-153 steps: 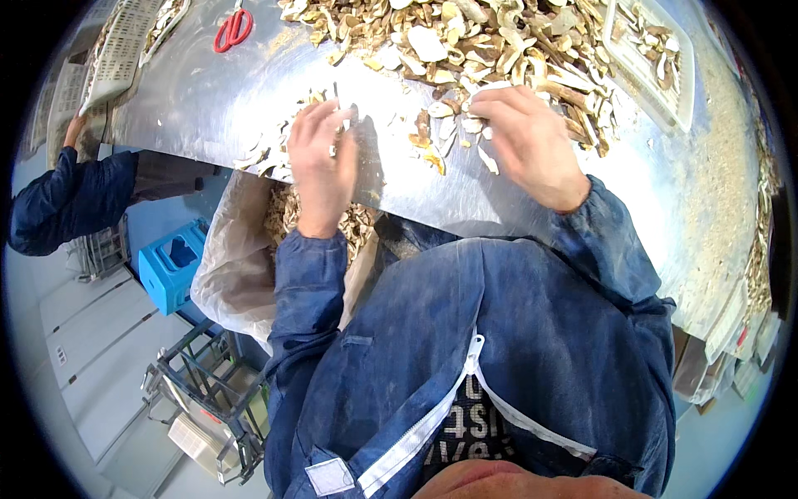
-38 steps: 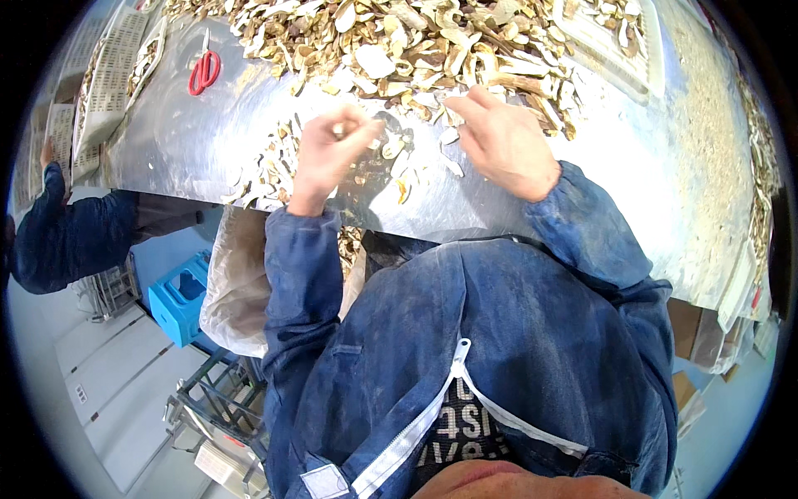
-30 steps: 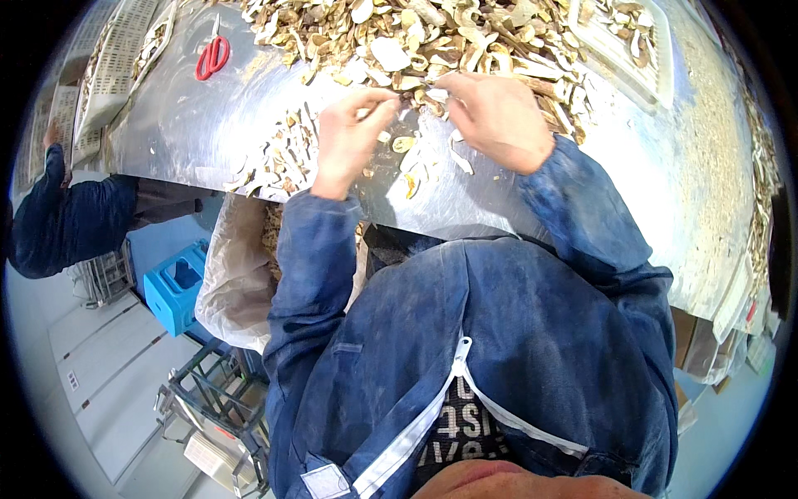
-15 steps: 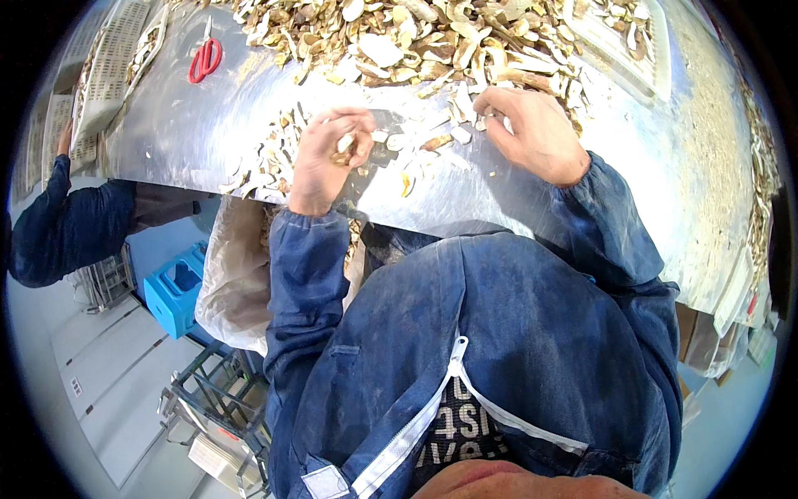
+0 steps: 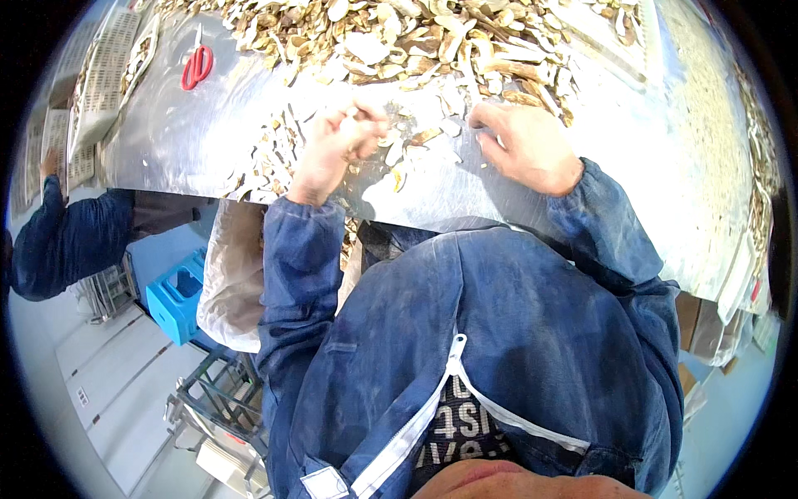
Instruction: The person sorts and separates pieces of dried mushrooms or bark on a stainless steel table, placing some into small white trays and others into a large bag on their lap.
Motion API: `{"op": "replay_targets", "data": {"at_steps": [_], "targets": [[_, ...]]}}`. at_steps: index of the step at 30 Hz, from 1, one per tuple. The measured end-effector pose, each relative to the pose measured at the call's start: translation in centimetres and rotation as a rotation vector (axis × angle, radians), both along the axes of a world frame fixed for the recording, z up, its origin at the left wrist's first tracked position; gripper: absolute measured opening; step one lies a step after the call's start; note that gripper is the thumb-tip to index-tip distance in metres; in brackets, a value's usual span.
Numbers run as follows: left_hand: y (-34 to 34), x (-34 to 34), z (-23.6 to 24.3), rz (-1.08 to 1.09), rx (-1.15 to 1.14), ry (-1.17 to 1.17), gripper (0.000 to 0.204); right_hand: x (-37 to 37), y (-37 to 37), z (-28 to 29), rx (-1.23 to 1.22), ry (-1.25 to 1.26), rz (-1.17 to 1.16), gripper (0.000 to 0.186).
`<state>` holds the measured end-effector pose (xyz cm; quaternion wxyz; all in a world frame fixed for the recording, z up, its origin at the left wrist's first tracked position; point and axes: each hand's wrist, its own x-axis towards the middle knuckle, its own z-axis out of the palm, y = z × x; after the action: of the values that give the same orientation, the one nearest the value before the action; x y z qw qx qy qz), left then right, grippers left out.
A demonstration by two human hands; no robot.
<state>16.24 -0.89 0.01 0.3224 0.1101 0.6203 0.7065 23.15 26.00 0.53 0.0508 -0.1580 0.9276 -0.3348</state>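
Dried mushroom slices lie heaped at the far side of the metal table. My left hand hovers over the near part of the table, fingers curled, blurred and overexposed; a pale bit, apparently a mushroom slice, shows among them. Beside it on the left is a loose spread of small mushroom pieces. My right hand is at the near edge of the heap, palm down, its bent thumb and forefinger apart with nothing seen between them. A few slices are scattered between my hands.
Red-handled scissors lie at the far left. White trays stand beyond, near another person's sleeve. A second tray sits at the far right. Below the table edge at left are a pale sack and a blue stool.
My left hand has turned a little, its fingers shifting slightly rightward. My right hand has drawn slightly down and left, away from the slices. The view has shifted slightly.
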Motion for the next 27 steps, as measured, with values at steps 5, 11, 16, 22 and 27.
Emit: {"op": "replay_targets", "data": {"at_steps": [5, 11, 16, 22, 27], "targets": [[4.5, 2.6, 0.2, -0.081, -0.709, 0.668, 0.010, -0.9, 0.0, 1.0, -0.079, 0.128, -0.077, 0.016], [2.8, 0.6, -0.6, 0.036, -0.277, 0.419, 0.010, -2.0, -1.6, 0.3, 0.234, 0.057, -0.075, 0.021], [-1.1, 1.3, -0.2, 0.097, 0.102, -0.073, 0.006, -1.8, -1.3, -0.2, -0.030, 0.304, -0.118, 0.023], [1.9, 4.8, 0.2, 0.044, -0.739, 0.690, 0.016, -1.6, 0.0, 0.8, 0.039, 0.186, -0.028, 0.013], [3.4, 4.6, 0.4, 0.012, -0.781, 0.580, 0.015, -1.1, 1.5, 1.1, 0.086, 0.163, -0.165, 0.012]]}}
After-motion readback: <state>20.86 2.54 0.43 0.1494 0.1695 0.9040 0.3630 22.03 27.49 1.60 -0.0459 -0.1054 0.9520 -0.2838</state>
